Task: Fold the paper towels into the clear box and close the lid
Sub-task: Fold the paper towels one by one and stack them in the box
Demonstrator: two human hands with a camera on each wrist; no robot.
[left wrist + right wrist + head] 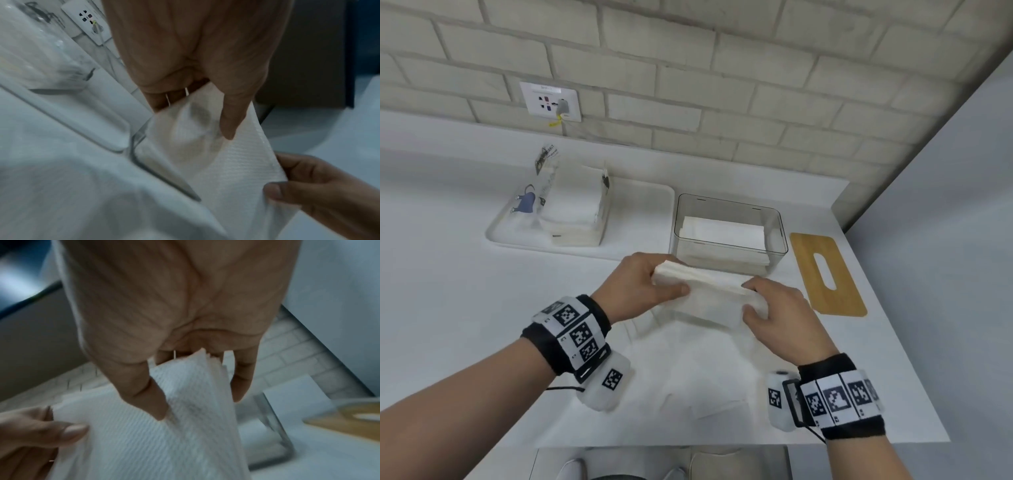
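Observation:
A white stack of folded paper towels (709, 294) hangs just above the counter, held at both ends. My left hand (650, 284) pinches its left end, thumb on top; in the left wrist view the thumb presses the ribbed paper towels (236, 162). My right hand (767, 305) pinches the right end, where several layers of the paper towels (193, 386) show edge-on. Just behind stands the clear box (779, 236), lid off, with folded white towels inside. Its wooden lid (825, 274) with a slot lies flat to the right of the box.
A white tray (640, 219) at the back left carries an opened plastic pack of towels (571, 205). More white paper (698, 370) lies spread on the counter under my hands. A wall socket (551, 101) sits on the brick wall. The counter edge (893, 308) runs close on the right.

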